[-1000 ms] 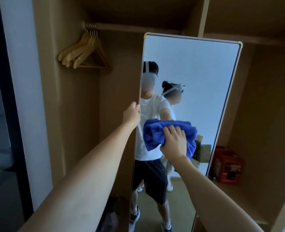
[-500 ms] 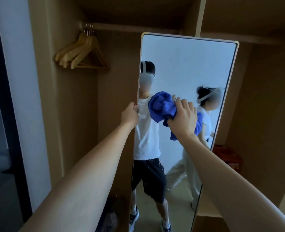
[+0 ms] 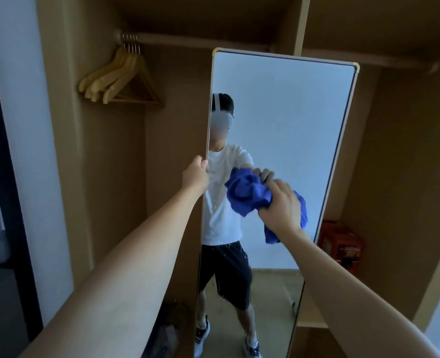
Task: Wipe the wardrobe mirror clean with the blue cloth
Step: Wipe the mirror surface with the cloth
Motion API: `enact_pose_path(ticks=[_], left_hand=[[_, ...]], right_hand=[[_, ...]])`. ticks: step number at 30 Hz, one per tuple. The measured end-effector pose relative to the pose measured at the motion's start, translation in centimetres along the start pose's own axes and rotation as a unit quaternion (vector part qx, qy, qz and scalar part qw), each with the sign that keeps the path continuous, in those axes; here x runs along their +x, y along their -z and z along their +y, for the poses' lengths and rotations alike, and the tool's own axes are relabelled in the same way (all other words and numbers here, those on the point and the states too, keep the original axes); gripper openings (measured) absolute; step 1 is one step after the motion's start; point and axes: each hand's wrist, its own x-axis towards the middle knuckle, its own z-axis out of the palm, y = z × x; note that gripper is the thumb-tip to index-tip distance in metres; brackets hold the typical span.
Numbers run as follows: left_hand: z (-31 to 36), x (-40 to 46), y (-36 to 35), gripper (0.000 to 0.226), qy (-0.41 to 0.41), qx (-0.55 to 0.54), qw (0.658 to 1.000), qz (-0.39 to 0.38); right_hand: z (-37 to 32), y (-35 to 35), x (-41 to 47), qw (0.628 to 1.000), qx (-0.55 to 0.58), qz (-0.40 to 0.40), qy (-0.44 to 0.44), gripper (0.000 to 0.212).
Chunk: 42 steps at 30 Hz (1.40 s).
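Observation:
A tall wardrobe mirror [image 3: 291, 112] with a pale frame stands swung out from the open wardrobe. My left hand [image 3: 195, 174] grips its left edge at mid height. My right hand [image 3: 280, 206] holds a bunched blue cloth [image 3: 247, 193] against the glass near the middle; more of the cloth hangs below my wrist. Small droplets speckle the lower glass. The mirror reflects a person in a white shirt and dark shorts.
Several wooden hangers [image 3: 118, 76] hang from the rail [image 3: 200, 43] at the upper left inside the wardrobe. A red box [image 3: 341, 244] sits on a shelf to the right behind the mirror. A dark bag [image 3: 167, 329] lies on the wardrobe floor.
My right hand carried the cloth up across the glass, then back down and slightly right. The second reflected person has left the mirror. My left hand stays on the mirror's edge.

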Motion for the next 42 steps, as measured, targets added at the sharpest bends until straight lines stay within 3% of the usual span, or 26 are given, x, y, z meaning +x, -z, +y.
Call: enact_pose_path(ticks=[3,5,10,18,23,26,28,31,36,39,42], left_hand=[[0.0,0.0,0.0,0.032,-0.002,-0.009,1.0,-0.003],[0.0,0.0,0.0,0.032,0.003,-0.009,1.0,-0.001],[-0.1,-0.1,-0.3,0.033,0.007,0.0,1.0,0.019],[-0.1,-0.7,-0.1,0.031,0.02,0.001,1.0,-0.004],[-0.2,-0.6,0.2,0.028,0.018,-0.037,0.998,-0.042],[-0.2,-0.5,0.4,0.033,0.008,-0.044,0.998,-0.053],[-0.3,-0.4,0.4,0.031,0.006,-0.038,0.998,-0.047],[-0.4,-0.3,0.3,0.032,0.017,-0.015,0.999,-0.043],[-0.8,-0.5,0.0,0.029,0.027,-0.004,0.999,-0.03],[-0.4,-1.0,-0.1,0.028,0.031,0.006,0.999,-0.021],[0.1,-1.4,0.0,0.025,0.036,0.008,0.999,-0.018]], right_hand=[[-0.9,2.6,2.4,0.99,0.022,0.136,-0.042,0.046],[-0.8,3.3,3.6,0.986,-0.019,0.163,-0.027,0.05],[1.6,-0.5,1.6,0.988,-0.155,0.01,0.001,0.036],[2.3,-3.0,-3.8,0.987,-0.111,-0.109,-0.029,0.031],[-1.2,0.3,-0.3,0.993,0.017,0.076,-0.086,0.031],[-3.6,0.6,2.6,0.99,0.035,0.128,-0.057,0.04],[-4.3,-0.4,3.5,0.996,-0.015,0.091,-0.003,0.047],[-4.4,-2.8,2.5,0.996,-0.085,0.02,0.028,0.038],[-2.4,-6.2,-2.6,0.972,-0.202,-0.048,0.11,0.032],[-1.7,-6.2,-3.6,0.962,-0.209,-0.11,0.137,0.027],[-2.5,-4.8,-2.2,0.973,-0.158,-0.129,0.106,0.021]])
